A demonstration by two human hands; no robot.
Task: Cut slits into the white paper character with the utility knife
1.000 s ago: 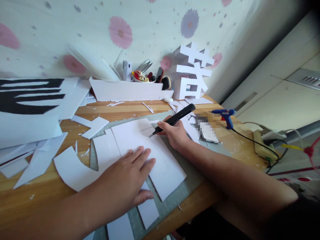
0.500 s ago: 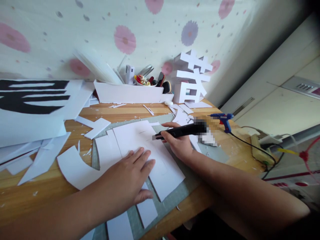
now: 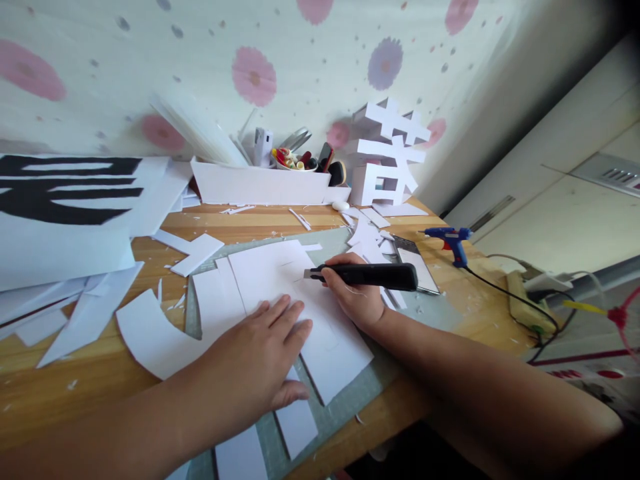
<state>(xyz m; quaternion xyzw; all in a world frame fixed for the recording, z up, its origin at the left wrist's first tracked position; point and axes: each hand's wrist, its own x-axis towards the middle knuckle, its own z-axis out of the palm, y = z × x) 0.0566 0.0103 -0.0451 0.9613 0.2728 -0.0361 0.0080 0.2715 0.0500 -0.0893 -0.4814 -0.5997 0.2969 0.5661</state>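
My left hand [image 3: 273, 347] lies flat with its fingers spread on a white sheet [image 3: 340, 353] with faint lines on it. Gripped in my right hand [image 3: 357, 297] is a black utility knife [image 3: 375, 275], its blade pointing left, just over or on the sheet's upper part. The contact of the tip is too small to tell. Beneath the sheet are other white pieces [image 3: 215, 297] and a grey-green cutting mat [image 3: 430, 319].
White offcuts [image 3: 197, 253] lie round the mat. Behind stand a white box [image 3: 260, 185] holding tools and a white 3D character [image 3: 385, 157]. At the right are a blue glue gun [image 3: 453, 243] with its cord and a dark-edged flat object [image 3: 417, 263].
The knife in my right hand has tilted so its rear end is lower. The view has shifted slightly. My left hand stays on the sheet.
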